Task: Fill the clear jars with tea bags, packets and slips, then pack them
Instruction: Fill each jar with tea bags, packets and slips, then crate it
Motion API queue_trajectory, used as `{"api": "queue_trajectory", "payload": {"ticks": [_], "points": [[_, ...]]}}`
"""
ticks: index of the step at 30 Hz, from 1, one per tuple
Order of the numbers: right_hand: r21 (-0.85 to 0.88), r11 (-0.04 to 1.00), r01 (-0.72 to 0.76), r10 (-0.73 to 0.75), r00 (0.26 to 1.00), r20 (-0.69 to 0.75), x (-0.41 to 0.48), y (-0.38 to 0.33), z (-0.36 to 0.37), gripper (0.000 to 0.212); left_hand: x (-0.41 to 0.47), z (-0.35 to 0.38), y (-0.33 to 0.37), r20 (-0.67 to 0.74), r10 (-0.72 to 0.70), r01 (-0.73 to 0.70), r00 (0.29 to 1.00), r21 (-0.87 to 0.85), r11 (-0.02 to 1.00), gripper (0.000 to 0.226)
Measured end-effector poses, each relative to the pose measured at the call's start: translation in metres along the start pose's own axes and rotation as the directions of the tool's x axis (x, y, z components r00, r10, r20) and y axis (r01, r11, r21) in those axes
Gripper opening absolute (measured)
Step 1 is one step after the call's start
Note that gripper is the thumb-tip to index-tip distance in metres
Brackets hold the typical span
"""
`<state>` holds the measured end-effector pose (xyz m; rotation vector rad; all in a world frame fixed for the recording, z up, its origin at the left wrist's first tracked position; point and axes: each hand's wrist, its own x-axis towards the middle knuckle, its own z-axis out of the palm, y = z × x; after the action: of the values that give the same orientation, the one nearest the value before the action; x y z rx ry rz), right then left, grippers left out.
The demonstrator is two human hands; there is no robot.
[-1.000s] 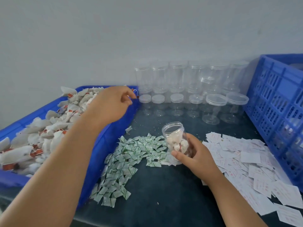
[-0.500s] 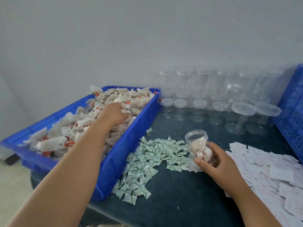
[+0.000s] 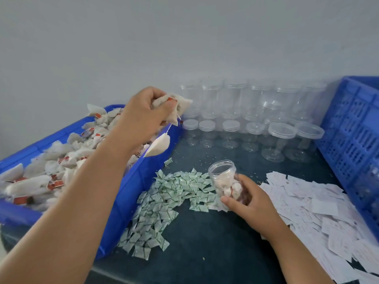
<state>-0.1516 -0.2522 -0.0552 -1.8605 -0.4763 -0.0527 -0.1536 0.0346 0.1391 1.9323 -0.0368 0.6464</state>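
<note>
Over the bin, left hand clutches tea bags; right hand grips the tilted jar, mouth ready.

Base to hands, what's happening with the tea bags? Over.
Left hand grips a bunch of tea bags above the blue tray, one dangling. Right hand holds open jar, partly filled. Nothing blocks the jar mouth.

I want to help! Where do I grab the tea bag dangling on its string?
Pinch the white dangling tea bag across its body, coming from the right: it hangs free below the left hand, with the blue plastic tray to its left.
</note>
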Motion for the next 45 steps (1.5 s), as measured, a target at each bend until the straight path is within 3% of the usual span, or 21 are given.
{"api": "queue_trajectory", "payload": {"ticks": [5,9,13,16,20,24,27,31,35,38,43,45], "points": [[0.011,1.0,-0.002,0.002,1.0,0.002,0.003,0.001,0.0,0.061,0.011,0.006,0.028,-0.104,0.058,-0.086,0.993,-0.294,0.952,0.015],[0.027,1.0,-0.007,0.007,1.0,0.019,0.003,-0.001,0.002,0.057,0.012,0.015,0.035,-0.039,0.027,-0.04,0.999,-0.377,0.925,0.015],[0.073,0.997,-0.004,0.004,1.0,-0.009,0.002,0.0,0.0,0.049,-0.007,0.034,0.018,0.09,0.037,-0.019,0.995,-0.197,0.98,0.011],[0.154,0.988,-0.022,0.022,1.0,-0.003,0.002,0.002,-0.001,0.06,-0.017,0.039,0.002,0.111,0.02,-0.026,0.994,0.048,0.999,0.01],[0.213,0.976,-0.052,0.052,0.999,0.003,0.003,0.0,-0.001,0.065,-0.015,0.022,0.002,0.118,0.021,-0.024,0.993,0.019,1.0,0.022],[0.182,0.98,-0.08,0.079,0.997,0.012,0.004,0.0,0.0,0.064,-0.006,-0.006,0.004,0.117,0.027,-0.06,0.993,0.283,0.957,0.031],[0.16,0.983,-0.089,0.086,0.996,0.025,0.003,0.002,0.001,0.067,0.009,-0.044,0.002,-0.116,0.045,-0.011,0.992,0.276,0.961,0.028],[0.143,0.985,-0.094,0.089,0.995,0.042,0.004,0.002,0.001,0.067,0.028,-0.1,-0.019,-0.397,0.068,0.04,0.915,0.257,0.965,0.023],[0.099,0.991,-0.086,0.083,0.996,0.034,0.003,0.0,0.001,0.073,0.03,-0.118,-0.071,-0.322,-0.113,0.241,0.94,0.389,0.889,0.005],[0.075,0.994,-0.081,0.079,0.996,0.03,0.001,-0.002,0.0,0.078,0.011,-0.115,-0.112,-0.259,-0.301,0.393,0.918,0.472,0.789,0.012],[0.099,0.991,-0.093,0.089,0.995,0.04,0.002,-0.001,0.0,0.075,0.007,-0.121,-0.118,-0.296,-0.431,0.506,0.852,0.257,0.823,0.017],[0.099,0.991,-0.088,0.084,0.995,0.047,0.002,-0.002,0.001,0.072,0.01,-0.12,-0.113,-0.277,-0.42,0.491,0.864,0.283,0.824,0.015]]}}
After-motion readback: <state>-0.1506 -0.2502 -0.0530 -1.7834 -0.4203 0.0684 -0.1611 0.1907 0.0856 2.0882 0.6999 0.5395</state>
